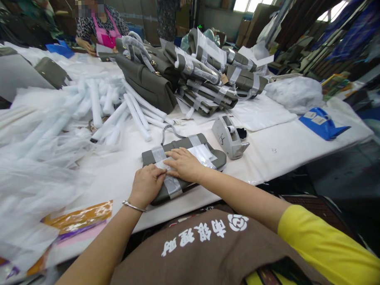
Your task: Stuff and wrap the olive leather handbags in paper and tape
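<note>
Just left of the grey tape dispenser, on your side of it, a dark olive bag lies flat on the white-covered table, bound with strips of clear tape. Your right hand rests across its top, fingers spread, between the dispenser and your left hand. The left, farther from the dispenser, has its fingers drawn together at the bag's near-left part; whether they pinch the tape or merely press it, you cannot tell from here. The bag lies directly beneath both palms, touching them.

Expect a light to moderate load, soft but padded, likely to give under pressure and spring back a little. The tape and the white wrapping toward the dispenser look slick, so bare olive material should offer the surer grip. Take hold at both ends, one beside the dispenser, one away from it, supporting underneath; the surface may crease or scuff.
</note>
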Tool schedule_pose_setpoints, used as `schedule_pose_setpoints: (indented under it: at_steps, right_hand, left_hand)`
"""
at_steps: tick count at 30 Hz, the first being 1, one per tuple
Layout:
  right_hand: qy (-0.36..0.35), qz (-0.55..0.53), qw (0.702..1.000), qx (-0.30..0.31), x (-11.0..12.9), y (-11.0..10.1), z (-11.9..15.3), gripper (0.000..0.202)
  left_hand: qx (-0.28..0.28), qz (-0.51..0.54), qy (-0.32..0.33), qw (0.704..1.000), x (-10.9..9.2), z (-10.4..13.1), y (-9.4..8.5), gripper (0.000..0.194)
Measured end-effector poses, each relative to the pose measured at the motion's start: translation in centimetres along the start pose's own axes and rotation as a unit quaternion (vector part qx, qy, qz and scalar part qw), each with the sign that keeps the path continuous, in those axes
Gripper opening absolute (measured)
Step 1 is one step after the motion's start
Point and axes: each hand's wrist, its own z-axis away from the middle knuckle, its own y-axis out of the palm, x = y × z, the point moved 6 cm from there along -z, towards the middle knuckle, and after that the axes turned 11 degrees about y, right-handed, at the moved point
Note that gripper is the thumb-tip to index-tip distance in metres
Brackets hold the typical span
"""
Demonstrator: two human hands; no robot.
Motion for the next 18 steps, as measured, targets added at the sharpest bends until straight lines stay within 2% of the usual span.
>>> schedule_pose_setpoints:
  at_steps: [4, 8, 10, 13, 18]
  right_hand:
    - [-0.042, -0.018, 0.999, 0.002, -0.9, 1.6, -0.5, 0.037]
    - [-0.044, -0.027, 0.998, -0.028, -0.9, 1.9, -0.4, 0.030]
    - [-0.039, -0.032, 0.998, -0.038, -0.8, 1.8, -0.3, 0.029]
    - [-0.029, -0.037, 0.998, -0.051, -0.9, 1.6, -0.1, 0.028]
    - [-0.025, -0.041, 0.997, -0.065, -1.1, 1.5, 0.0, 0.025]
  left_hand:
    - [-0.004, -0.018, 0.000, 1.000, -0.4, 0.2, -0.3, 0.023]
    - [-0.048, -0.035, -0.018, 0.998, -0.3, 0.4, -0.7, 0.021]
    - [-0.064, -0.038, -0.030, 0.997, 0.1, 0.5, -0.6, 0.031]
    - [-0.042, -0.036, -0.041, 0.998, 0.5, 0.5, 0.0, 0.046]
    - [0.011, -0.043, -0.048, 0.998, 0.6, 0.3, 0.3, 0.033]
